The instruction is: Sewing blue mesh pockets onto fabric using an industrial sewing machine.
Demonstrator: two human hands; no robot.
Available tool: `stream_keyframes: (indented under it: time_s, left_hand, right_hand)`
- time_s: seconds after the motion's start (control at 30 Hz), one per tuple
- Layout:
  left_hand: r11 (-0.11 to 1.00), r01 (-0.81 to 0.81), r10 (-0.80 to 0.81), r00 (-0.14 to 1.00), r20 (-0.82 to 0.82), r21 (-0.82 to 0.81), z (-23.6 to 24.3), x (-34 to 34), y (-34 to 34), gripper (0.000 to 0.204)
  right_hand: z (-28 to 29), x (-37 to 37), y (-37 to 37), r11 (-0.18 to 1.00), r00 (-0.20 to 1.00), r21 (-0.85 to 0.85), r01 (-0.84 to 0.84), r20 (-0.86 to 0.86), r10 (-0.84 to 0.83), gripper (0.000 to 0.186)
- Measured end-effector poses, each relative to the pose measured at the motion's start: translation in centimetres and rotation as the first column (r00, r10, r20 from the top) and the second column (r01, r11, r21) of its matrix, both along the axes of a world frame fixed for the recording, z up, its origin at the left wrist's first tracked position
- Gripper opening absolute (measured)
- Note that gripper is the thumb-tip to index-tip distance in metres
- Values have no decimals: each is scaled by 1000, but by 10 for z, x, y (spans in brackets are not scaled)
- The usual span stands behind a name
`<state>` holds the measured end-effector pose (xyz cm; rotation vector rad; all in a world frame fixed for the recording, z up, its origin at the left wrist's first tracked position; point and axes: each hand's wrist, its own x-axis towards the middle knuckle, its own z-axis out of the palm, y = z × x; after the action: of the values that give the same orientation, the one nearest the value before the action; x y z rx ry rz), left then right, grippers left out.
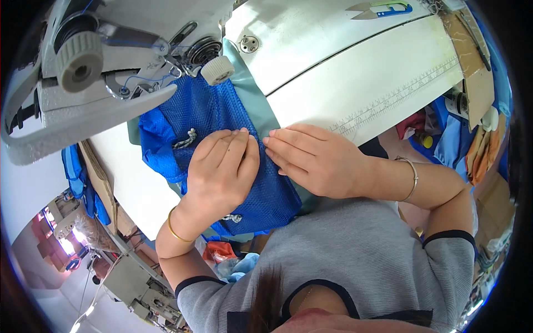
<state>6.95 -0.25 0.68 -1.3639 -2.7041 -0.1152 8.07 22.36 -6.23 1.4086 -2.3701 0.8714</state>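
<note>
A blue mesh fabric piece [277, 200] with braided grey cords [183, 139] lies over a grey-green fabric [257, 102] on the white sewing table [333, 94], beneath the machine head [100, 133]. My left hand [219, 166] rests on the mesh with its fingers curled and gripping near the seam where it meets the grey-green fabric. Just to its right, my right hand [322, 164] lies with fingers stretched out side by side, fingertips touching that same seam, thumb lower on the mesh. The undersides of both hands are hidden.
Thread snips [380, 10] lie at the table's back right. A ruler strip [400, 94] runs along the right extension. Folded coloured fabrics [447, 147] and cardboard [472, 66] crowd the right side. Blue cloth [78, 172] hangs at left; another machine [127, 280] stands lower left.
</note>
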Motion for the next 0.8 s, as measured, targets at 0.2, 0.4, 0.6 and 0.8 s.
stream_keyframes:
  time_s: [0.2,0.4,0.6,0.8]
  left_hand:
    - [999,42,-43,999,33,34,2,-5,0,32]
    - [997,-6,3,999,38,76,-2,2,0,34]
    - [983,-136,118,982,151,121,2,13,1,37]
    - [981,-151,131,980,151,125,4,13,3,38]
  right_hand:
    - [4,-8,0,999,998,-23,-45,51,46,35]
    - [6,-15,-3,998,1000,67,7,-25,-5,38]
    - [5,-20,-15,999,999,21,39,36,-40,42]
    - [9,-9,-15,985,995,139,97,-27,-94,45]
